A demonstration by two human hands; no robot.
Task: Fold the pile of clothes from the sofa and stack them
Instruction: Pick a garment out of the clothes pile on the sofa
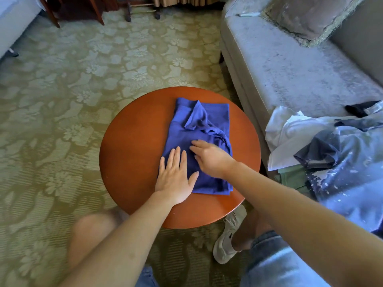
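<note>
Blue shirt (207, 114) — on table (132, 141) | left grip (176, 179), right grip (209, 158) flat atop

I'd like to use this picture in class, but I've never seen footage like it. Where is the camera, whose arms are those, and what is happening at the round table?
There is no machine here. The camera sits on a person's head and looks down, so the two bare arms are that person's own. Both hands lie on a folded blue shirt, which rests on a round wooden table. The left hand is flat with straight fingers, and the right hand presses the cloth beside it. Neither hand holds anything. To the right, a pile of unfolded clothes lies on the sofa.
</note>
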